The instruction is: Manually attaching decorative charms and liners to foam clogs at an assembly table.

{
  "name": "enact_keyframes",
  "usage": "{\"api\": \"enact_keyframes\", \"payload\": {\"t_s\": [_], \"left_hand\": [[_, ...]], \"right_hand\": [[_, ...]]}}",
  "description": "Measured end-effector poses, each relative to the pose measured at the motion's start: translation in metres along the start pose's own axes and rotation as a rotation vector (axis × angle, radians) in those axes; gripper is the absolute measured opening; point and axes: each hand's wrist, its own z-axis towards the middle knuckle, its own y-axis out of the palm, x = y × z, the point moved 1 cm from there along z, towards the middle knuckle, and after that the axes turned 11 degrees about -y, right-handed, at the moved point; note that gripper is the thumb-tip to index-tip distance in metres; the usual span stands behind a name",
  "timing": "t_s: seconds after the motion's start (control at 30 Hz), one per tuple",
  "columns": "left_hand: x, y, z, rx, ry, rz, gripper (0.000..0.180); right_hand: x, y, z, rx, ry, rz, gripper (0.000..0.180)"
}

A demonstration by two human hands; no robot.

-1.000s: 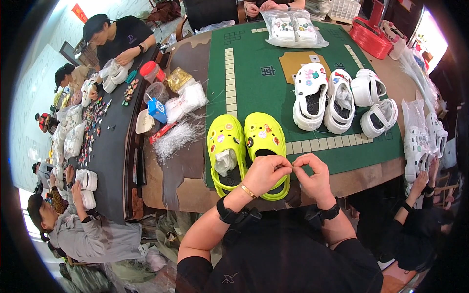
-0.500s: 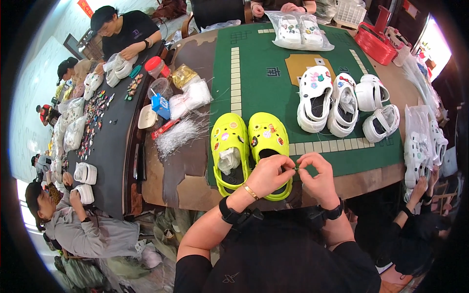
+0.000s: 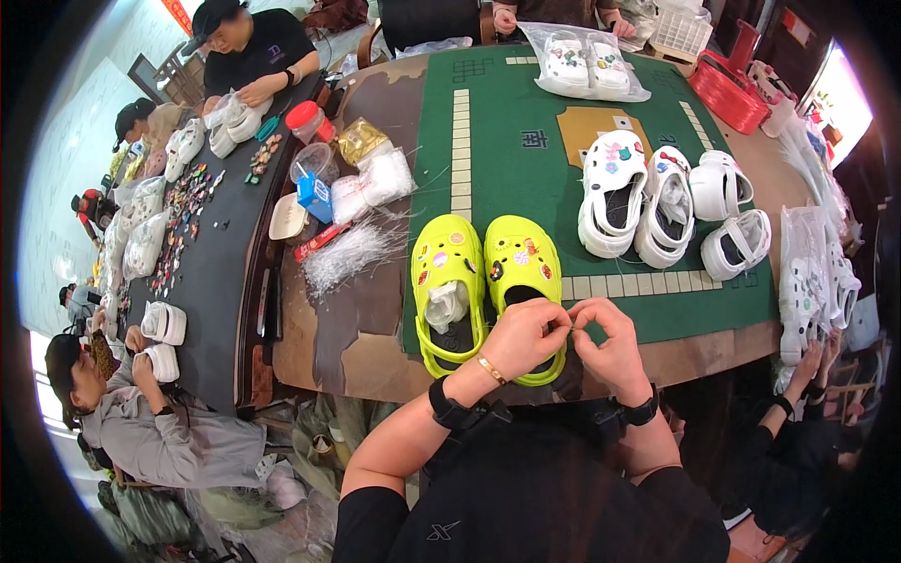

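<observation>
Fingertips pinched, my left hand (image 3: 527,338) and my right hand (image 3: 610,345) meet just right of the lime-green clogs. Something small and thin is between them, too tiny to name. My left hand and wrist overlap the heel part of the right lime-green clog (image 3: 533,267), which has several colourful charms on its upper. Beside it lies the left lime-green clog (image 3: 446,246), also with charms, crumpled clear plastic stuffed in its opening. To the right stand a white clog with charms (image 3: 608,202), a second white clog with charms (image 3: 660,230) and two white strapped clogs (image 3: 715,188).
Left of the green mat (image 3: 507,103) lie thin clear plastic strands (image 3: 343,263), a blue carton (image 3: 314,199) and a red-lidded jar (image 3: 305,120). A bagged pair of white clogs (image 3: 589,68) is at the back. Co-workers sit left, right and across; red strapping (image 3: 727,94) is back right.
My two hands have drawn closer, fingertips now touching where a small gap showed a thin strand-like thing. The view has shifted slightly. Across the table, the person's hands have moved apart around the bag.
</observation>
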Motion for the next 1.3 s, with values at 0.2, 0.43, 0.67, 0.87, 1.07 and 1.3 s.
{"api": "enact_keyframes", "payload": {"t_s": [0.2, 0.43, 0.67, 0.87, 1.07, 1.3], "left_hand": [[0.024, -0.041, -0.015, 0.265, 0.017, -0.003, 0.020], [-0.034, -0.095, -0.060, 0.664, -0.152, -0.241, 0.015], [-0.123, -0.108, -0.099, 0.708, -0.358, -0.283, 0.017], [-0.171, -0.102, -0.123, 0.768, -0.513, -0.216, 0.017], [-0.168, -0.091, -0.124, 0.847, -0.432, 0.015, 0.014], [-0.170, -0.086, -0.122, 0.878, -0.326, 0.102, 0.010]], "right_hand": [[0.000, -0.003, -0.001, 0.078, 0.094, -0.023, 0.023], [0.005, -0.005, -0.004, 0.135, 0.138, -0.003, 0.025], [-0.028, 0.009, 0.011, -0.118, -0.134, -0.154, 0.033], [-0.045, 0.037, 0.023, -0.443, -0.275, -0.261, 0.043], [-0.054, 0.062, 0.027, -0.643, -0.297, -0.382, 0.056], [-0.048, 0.073, 0.023, -0.609, -0.333, -0.422, 0.032]]}}
